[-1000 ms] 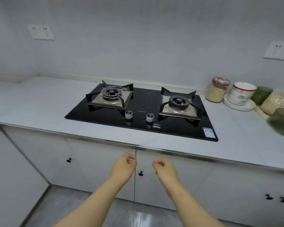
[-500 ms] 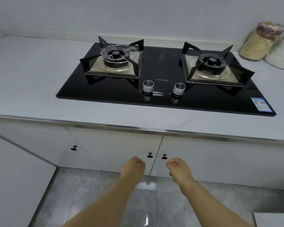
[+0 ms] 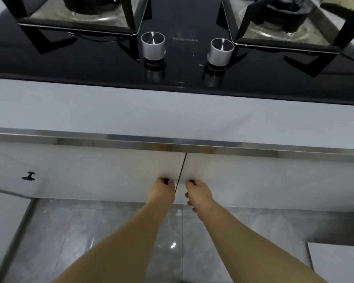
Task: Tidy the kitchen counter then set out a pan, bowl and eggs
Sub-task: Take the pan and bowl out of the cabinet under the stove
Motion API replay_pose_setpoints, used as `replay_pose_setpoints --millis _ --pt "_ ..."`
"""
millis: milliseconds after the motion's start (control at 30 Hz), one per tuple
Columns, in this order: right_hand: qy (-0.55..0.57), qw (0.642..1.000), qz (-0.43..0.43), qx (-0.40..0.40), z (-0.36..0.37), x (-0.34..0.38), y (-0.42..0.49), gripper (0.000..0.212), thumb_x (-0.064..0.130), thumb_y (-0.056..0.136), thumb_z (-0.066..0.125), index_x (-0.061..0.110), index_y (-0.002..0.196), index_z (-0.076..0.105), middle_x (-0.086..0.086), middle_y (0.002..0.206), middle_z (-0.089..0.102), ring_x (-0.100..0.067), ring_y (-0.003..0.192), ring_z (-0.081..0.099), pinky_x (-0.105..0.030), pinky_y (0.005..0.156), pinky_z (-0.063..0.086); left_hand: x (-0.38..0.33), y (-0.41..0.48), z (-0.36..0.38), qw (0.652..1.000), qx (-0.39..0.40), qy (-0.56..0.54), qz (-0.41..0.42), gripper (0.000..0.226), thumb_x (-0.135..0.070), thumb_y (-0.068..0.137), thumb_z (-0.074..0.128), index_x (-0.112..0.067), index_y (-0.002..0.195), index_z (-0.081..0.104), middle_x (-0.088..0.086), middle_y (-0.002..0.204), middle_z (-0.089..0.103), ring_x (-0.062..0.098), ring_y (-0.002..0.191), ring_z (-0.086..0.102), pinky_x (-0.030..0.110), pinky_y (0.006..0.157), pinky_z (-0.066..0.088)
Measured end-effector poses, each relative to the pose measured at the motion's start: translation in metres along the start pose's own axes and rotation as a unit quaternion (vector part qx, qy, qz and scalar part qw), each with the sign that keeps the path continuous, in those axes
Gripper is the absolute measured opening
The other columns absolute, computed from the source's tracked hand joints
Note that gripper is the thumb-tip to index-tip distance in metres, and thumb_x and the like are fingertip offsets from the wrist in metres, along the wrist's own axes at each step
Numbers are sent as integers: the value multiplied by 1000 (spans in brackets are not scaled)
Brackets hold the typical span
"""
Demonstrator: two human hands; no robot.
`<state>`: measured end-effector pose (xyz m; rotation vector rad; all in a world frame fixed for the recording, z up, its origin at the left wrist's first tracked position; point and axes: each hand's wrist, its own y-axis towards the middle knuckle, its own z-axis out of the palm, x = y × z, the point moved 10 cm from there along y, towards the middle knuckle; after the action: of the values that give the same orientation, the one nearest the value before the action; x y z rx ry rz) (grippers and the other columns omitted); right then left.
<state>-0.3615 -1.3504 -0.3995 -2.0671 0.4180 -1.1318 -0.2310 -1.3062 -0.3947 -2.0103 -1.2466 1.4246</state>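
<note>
We count three black knobs on the cabinet front: spare knob (image 3: 29,177) at the left, then left knob (image 3: 166,181) and right knob (image 3: 192,182) near centre, either side of the gap (image 3: 182,166) between left door (image 3: 110,170) and right door (image 3: 253,176). On the far cooktop (image 3: 182,21) there are two burners, left burner (image 3: 80,9) and right burner (image 3: 282,15), and two dials between them, left dial (image 3: 152,44) and right dial (image 3: 221,50).

Two hands, arms stretched forward and down, nearly parallel. Left hand (image 3: 161,193) pinches the left knob with curled fingertips. Right hand (image 3: 199,196) pinches the right knob, its other fingers loosely curled below. Both doors sit flush and closed.

The knobs stick out from the doors toward us. The counter (image 3: 172,111) lies between cooktop and doors, long axis left to right. Grey floor (image 3: 70,231) nearest us.
</note>
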Motion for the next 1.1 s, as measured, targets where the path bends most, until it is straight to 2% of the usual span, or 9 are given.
replay_pose_setpoints --millis 67,233,433,567,667,800,933,1000,1100 --pt "-7 1000 -2 -2 0 -3 1 29 28 97 35 13 114 53 -12 112 60 -24 92 50 -30 80 38 1 -5 -4 999 -22 31 15 30 -29 98 39 -9 116 53 13 108 63 27 86 56 31 73 44" --pt "-62 998 4 24 0 -26 -23 35 29 97 34 13 122 52 -13 121 61 -22 93 50 -29 83 37 21 -39 -14 994 -37 94 36 30 -26 98 40 -10 119 53 12 116 61 26 91 54 25 72 37" --pt "-6 1000 -7 2 6 -32 -76 48 16 93 39 21 140 31 -11 108 55 -23 90 48 -28 70 39 75 -72 -21 996 -6 85 29 31 -24 96 42 -10 122 54 15 120 59 33 107 56 33 87 47" --pt "20 994 -104 17 28 10 -132 27 5 88 41 20 96 61 -3 98 62 -22 89 57 -27 75 43 104 -88 -30 995 4 95 32 27 -25 95 40 -12 114 56 16 116 61 34 106 57 38 91 49" --pt "61 991 -113 48 52 17 -167 44 -9 82 39 18 54 58 4 62 59 -11 62 54 -16 53 40 129 -103 -40 992 32 117 30 19 -20 96 39 -12 101 56 17 116 61 35 111 56 37 92 45" --pt "85 988 -104 79 89 1 -221 40 -11 83 45 15 57 62 1 62 62 -17 60 58 -21 50 45 153 -144 -101 995 -4 -90 -31 19 -20 98 40 -9 106 53 9 92 54 19 77 51 27 62 41" --pt "68 990 -107 68 121 -7 -255 40 -9 85 45 17 57 58 0 64 59 -13 60 53 -21 56 43 144 -192 -165 917 13 -397 -33 22 -28 96 44 -13 109 53 5 102 59 22 95 58 36 75 51" --pt "68 988 -91 102 154 -6 -281 34 -7 86 43 13 69 64 -3 74 64 -14 62 57 -24 61 44 141 -210 -198 928 23 -373 -3 23 -33 96 42 -15 103 54 5 99 59 25 95 59 44 82 53" --pt "33 979 -59 190 213 -2 -330 27 0 92 41 15 91 63 2 80 62 -10 58 54 -20 54 37 153 -230 -261 963 -70 -251 71 21 -34 95 42 -15 90 49 9 83 51 21 72 49 31 69 46"
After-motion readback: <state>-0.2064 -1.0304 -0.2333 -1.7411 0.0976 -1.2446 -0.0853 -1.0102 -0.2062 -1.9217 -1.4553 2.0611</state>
